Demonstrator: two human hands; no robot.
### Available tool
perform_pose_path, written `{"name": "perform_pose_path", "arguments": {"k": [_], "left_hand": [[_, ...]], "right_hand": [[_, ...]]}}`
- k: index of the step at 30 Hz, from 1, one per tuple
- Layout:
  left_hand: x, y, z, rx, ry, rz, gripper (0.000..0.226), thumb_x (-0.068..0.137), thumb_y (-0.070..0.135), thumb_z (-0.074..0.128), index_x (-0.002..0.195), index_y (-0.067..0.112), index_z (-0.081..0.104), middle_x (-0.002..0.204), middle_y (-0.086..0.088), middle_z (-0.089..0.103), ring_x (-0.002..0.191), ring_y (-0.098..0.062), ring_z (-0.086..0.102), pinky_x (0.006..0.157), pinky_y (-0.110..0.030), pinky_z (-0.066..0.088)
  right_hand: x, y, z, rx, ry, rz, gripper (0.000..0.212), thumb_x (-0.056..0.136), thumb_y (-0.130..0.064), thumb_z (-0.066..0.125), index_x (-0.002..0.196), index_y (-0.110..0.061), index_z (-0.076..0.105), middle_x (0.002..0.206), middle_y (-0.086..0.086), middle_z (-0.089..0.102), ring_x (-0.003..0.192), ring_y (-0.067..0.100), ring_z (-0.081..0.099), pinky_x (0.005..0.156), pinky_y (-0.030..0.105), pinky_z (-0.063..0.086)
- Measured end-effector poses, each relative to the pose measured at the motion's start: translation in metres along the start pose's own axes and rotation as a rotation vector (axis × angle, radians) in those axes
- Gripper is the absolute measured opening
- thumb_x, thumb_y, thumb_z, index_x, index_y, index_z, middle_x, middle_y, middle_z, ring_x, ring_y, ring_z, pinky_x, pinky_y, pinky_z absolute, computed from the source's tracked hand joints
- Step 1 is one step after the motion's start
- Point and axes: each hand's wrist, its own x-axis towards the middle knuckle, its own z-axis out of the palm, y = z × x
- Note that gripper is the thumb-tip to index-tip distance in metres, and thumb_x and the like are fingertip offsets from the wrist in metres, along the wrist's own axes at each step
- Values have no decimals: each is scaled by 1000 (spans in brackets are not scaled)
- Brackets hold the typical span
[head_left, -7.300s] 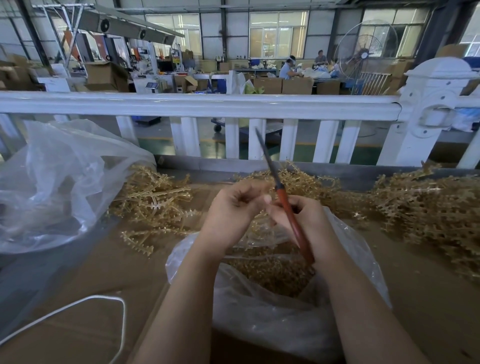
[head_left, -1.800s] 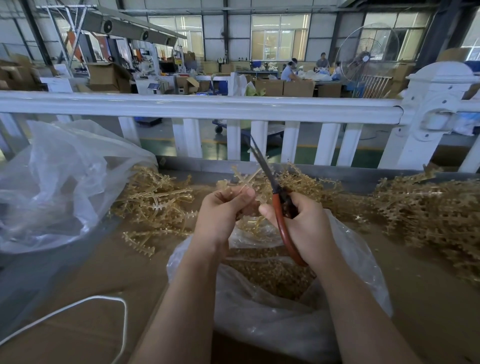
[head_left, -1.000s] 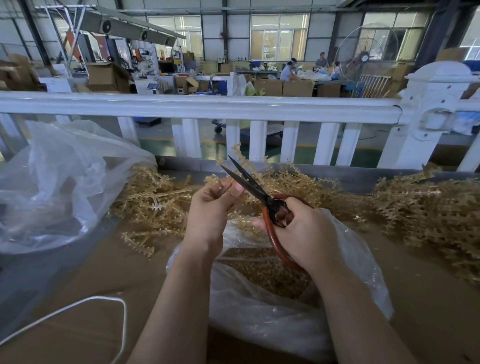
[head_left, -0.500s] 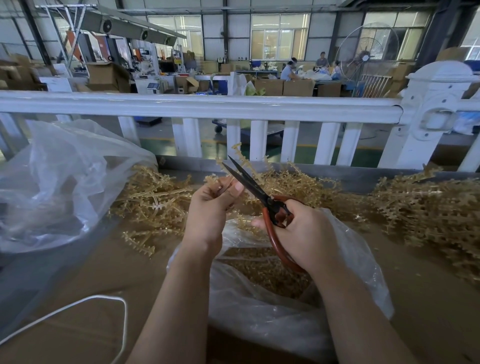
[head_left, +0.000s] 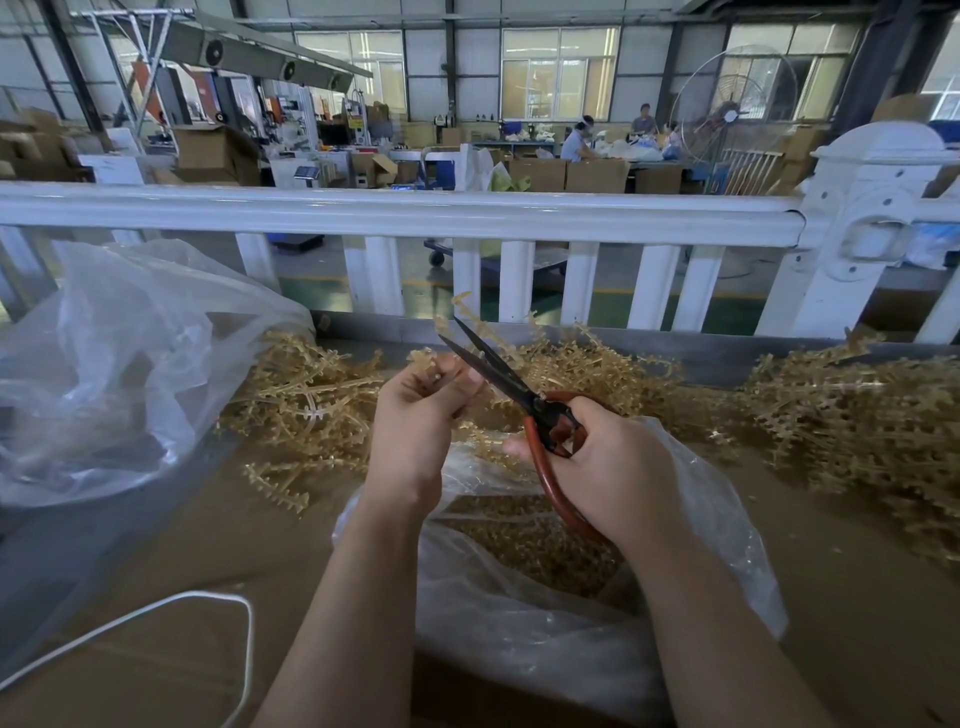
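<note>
- Left hand (head_left: 415, 415): I read the thumb and fingertips as pinching a gold-coloured plastic strip (head_left: 466, 307). It is raised above the worktop (head_left: 171, 545), so its free end stands up clear for cutting.
- Plastic strip: thin and stiff-looking, with short side stubs like a comb or a moulding runner. It rises from the left fingertips toward the railing (head_left: 415, 213).
- Right hand (head_left: 608, 467): wrapped around the handles of the scissors (head_left: 519, 389), fingers through the loop. The blades point up and to the left, parted in a narrow V, and the strip appears to lie at or between them.
- Scissors: dark, plain metal blades and smooth red-brown looped handles. I judge the step in hand to be a snip just above the left fingertips.
- Clear bag (head_left: 519, 649): thin, wrinkled film, its mouth open directly under both hands, presumably so that trimmings drop in. Small gold cut pieces (head_left: 535, 540) already lie inside.
- Heaps of uncut strips (head_left: 306, 400) lie tangled and spiky on the worktop to the left, within reach, with more at far right (head_left: 857, 415).
- Second bag (head_left: 114, 364): a large billow of translucent film at the left edge.
</note>
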Motion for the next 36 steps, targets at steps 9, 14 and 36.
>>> {"name": "perform_pose_path", "arguments": {"k": [9,14,36], "left_hand": [[1,-2,1,38,30,38,11,87,-7,63,81,1,68,66,4,71,57,-1,62,55,-10,47],[2,-2,0,18,41,8,4,88,-5,65,87,-2,68,67,4,71,57,-1,63,56,-10,47],[3,-1,-1,-14,102,-163,7,88,4,67,87,9,71,75,-1,69,62,-6,63,61,-18,51]], "right_hand": [[1,0,-2,-45,41,-27,76,64,-95,33,82,-27,61,70,-18,64,58,-2,56,53,18,49],[0,0,-2,-32,53,-40,67,66,-91,41,71,-27,55,62,-17,61,53,-2,55,48,15,42],[1,2,3,222,-46,93,72,60,-91,54,70,-20,63,57,-8,64,54,5,63,54,28,55]]}}
